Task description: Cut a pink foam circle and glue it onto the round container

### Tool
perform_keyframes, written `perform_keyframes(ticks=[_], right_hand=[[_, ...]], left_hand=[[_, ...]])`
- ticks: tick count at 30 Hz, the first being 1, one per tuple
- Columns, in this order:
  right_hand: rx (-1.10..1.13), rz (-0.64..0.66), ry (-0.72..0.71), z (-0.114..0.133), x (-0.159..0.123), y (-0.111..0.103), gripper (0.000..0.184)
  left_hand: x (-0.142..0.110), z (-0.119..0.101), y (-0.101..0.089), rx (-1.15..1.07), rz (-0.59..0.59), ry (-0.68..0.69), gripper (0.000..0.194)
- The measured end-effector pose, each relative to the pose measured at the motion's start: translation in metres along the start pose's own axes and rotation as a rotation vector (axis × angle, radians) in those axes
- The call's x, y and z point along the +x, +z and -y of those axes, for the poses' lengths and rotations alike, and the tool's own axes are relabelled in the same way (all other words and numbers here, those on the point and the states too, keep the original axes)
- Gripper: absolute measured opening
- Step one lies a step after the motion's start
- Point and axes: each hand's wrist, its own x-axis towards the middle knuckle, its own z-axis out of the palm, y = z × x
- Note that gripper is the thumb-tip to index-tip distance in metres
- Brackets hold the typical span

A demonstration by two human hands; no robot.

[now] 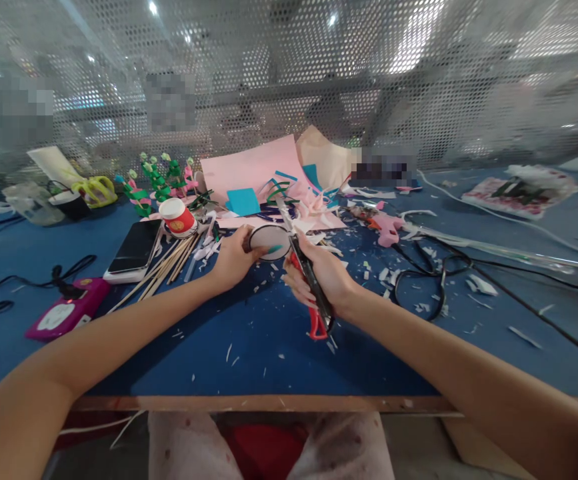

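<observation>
My left hand [236, 259] grips a round white piece with a dark rim [269, 239] by its left edge, fingers behind and thumb in front. A small teal bit [275, 249] shows at the thumb tip; I cannot tell what it is. My right hand [321, 270] is closed around scissors with red and black handles [319, 293]. Their blades [285, 215] point up and away, close to the round piece's right edge; whether they touch it is unclear. Behind the hands lie a blue paper square [243, 201] and pink paper sheets [251, 167].
A red-and-white cup [177, 219], thin sticks [171, 263], a phone [136, 245] and a purple power box [71, 308] lie left. Paper flowers [156, 177] stand behind. A pink glue gun [387, 227] and black cables [441, 270] lie right. Paper scraps litter the blue table [269, 363].
</observation>
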Motion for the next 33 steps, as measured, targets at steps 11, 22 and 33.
perform_keyframes(ticks=[11, 22, 33], right_hand=[[0.027, -0.017, 0.046, 0.0024, -0.0003, 0.0005, 0.061], [0.026, 0.029, -0.004, 0.0009, -0.0024, 0.0013, 0.06], [-0.022, 0.054, 0.02, -0.001, -0.0006, -0.002, 0.058]], left_hand=[[0.007, 0.0061, 0.0013, -0.383, -0.021, -0.16, 0.031], [0.0076, 0.0058, 0.003, -0.469, -0.064, -0.261, 0.036], [0.0062, 0.0046, 0.0008, -0.312, -0.061, -0.152, 0.022]])
